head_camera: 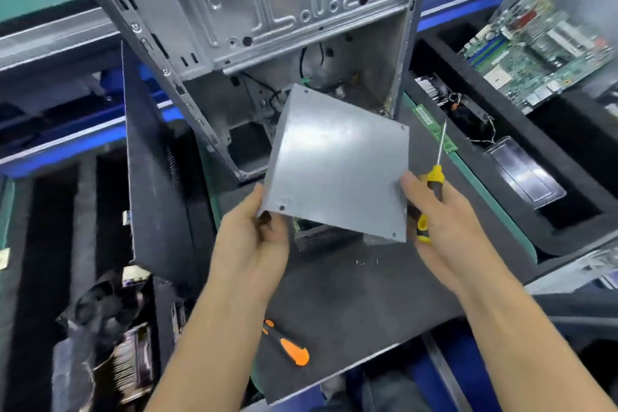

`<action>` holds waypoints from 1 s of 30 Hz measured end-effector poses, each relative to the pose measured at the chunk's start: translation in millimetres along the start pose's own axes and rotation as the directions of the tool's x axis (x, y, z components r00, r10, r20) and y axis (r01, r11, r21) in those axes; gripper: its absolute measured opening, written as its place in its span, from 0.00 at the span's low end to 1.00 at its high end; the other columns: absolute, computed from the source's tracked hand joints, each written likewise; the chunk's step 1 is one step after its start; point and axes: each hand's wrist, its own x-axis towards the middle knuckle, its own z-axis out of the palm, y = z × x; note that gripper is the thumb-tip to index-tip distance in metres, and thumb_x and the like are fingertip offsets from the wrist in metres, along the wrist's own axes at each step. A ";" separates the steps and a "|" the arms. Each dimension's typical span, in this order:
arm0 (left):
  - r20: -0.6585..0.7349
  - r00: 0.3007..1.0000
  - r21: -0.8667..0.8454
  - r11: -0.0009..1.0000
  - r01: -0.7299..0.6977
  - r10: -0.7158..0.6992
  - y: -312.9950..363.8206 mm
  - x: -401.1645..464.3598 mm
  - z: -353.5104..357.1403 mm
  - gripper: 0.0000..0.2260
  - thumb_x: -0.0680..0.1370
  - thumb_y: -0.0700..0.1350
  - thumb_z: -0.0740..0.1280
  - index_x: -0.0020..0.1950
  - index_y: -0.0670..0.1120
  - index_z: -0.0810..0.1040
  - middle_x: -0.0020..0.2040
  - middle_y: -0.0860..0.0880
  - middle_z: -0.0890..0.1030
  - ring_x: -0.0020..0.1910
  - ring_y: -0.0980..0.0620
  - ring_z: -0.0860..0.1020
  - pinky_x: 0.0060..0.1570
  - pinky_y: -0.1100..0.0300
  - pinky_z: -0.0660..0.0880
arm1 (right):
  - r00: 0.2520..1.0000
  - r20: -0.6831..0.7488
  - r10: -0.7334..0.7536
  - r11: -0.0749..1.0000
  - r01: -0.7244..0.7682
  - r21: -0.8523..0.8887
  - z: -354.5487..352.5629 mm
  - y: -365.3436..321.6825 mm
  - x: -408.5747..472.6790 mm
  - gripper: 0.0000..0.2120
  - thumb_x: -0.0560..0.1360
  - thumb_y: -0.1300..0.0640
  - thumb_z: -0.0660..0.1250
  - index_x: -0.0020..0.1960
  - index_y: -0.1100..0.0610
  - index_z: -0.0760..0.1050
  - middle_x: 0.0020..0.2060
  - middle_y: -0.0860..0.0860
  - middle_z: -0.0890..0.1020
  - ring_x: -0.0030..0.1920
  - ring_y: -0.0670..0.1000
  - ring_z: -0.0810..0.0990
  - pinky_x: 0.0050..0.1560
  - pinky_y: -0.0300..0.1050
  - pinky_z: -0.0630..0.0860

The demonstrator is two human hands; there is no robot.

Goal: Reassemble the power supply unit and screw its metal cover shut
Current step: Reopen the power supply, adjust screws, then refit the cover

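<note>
Grey metal cover (337, 164) sits tilted between your hands: your left hand (254, 237) pinches its near corner, your right hand (444, 221) grips the yellow screwdriver (434, 177) beside its edge.

I hold the cover (337, 160), a flat grey metal plate with small corner holes, tilted above the mat. Under its near edge the unit (312, 237) peeks out, dark and perforated. My yellow-handled screwdriver (434, 177) points up beside the cover's right edge.
</note>
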 end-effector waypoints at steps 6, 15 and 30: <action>0.014 0.994 -0.118 0.987 0.111 -0.110 -12.2 9.2 5.3 0.15 0.81 0.32 0.62 0.39 0.31 0.84 0.46 0.40 0.85 0.37 0.49 0.85 0.27 0.68 0.76 | 0.998 0.052 0.028 1.000 -0.027 -0.002 5.4 -22.8 25.6 0.30 0.72 0.40 0.72 0.65 0.58 0.74 0.57 0.50 0.84 0.56 0.53 0.83 0.39 0.45 0.79; 0.021 0.990 0.239 0.962 0.133 -0.142 20.3 37.6 13.2 0.08 0.69 0.30 0.66 0.34 0.35 0.85 0.34 0.47 0.82 0.27 0.57 0.79 0.30 0.69 0.79 | 0.954 -0.089 -0.285 0.758 0.168 -0.631 -22.3 -42.3 30.3 0.33 0.59 0.26 0.70 0.47 0.52 0.70 0.41 0.44 0.78 0.38 0.47 0.73 0.42 0.47 0.72; 0.247 0.874 0.666 0.582 -0.467 0.418 -4.4 38.8 -18.7 0.17 0.76 0.64 0.67 0.53 0.52 0.82 0.48 0.49 0.86 0.50 0.50 0.84 0.47 0.59 0.79 | 0.955 -0.294 0.022 0.982 0.034 0.187 -33.0 -20.1 16.7 0.21 0.77 0.68 0.67 0.34 0.49 0.63 0.25 0.43 0.73 0.27 0.42 0.75 0.28 0.34 0.73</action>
